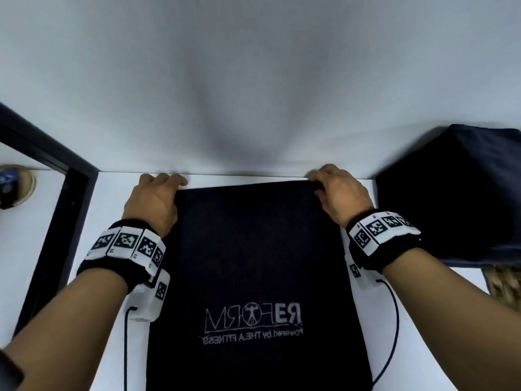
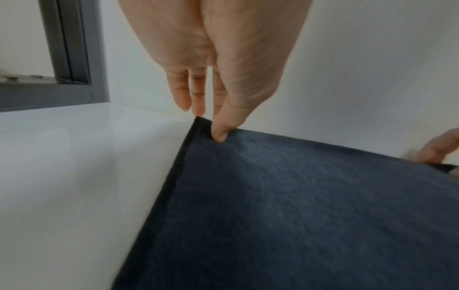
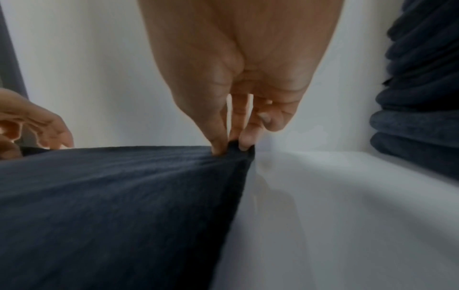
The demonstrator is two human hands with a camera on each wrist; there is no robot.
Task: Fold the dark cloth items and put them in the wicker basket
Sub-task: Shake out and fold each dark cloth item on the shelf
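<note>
A dark cloth (image 1: 253,263) with a white printed logo lies flat on the white table (image 1: 112,221), its far edge close to the wall. My left hand (image 1: 158,193) is at the cloth's far left corner. In the left wrist view the thumb (image 2: 219,135) presses on top of that corner of the cloth (image 2: 298,215), with the other fingers just behind it. My right hand (image 1: 335,190) pinches the far right corner. The right wrist view shows its fingertips (image 3: 244,143) bunching the cloth (image 3: 111,196). A bit of the wicker basket (image 1: 504,283) shows at the right edge.
A stack of folded dark cloths (image 1: 456,198) stands on the right against the wall, also seen as the stack (image 3: 422,117) beside my right hand. A black frame (image 1: 56,193) runs along the table's left side, with a round object (image 1: 17,184) beyond it. The white wall (image 1: 253,80) rises directly behind the cloth.
</note>
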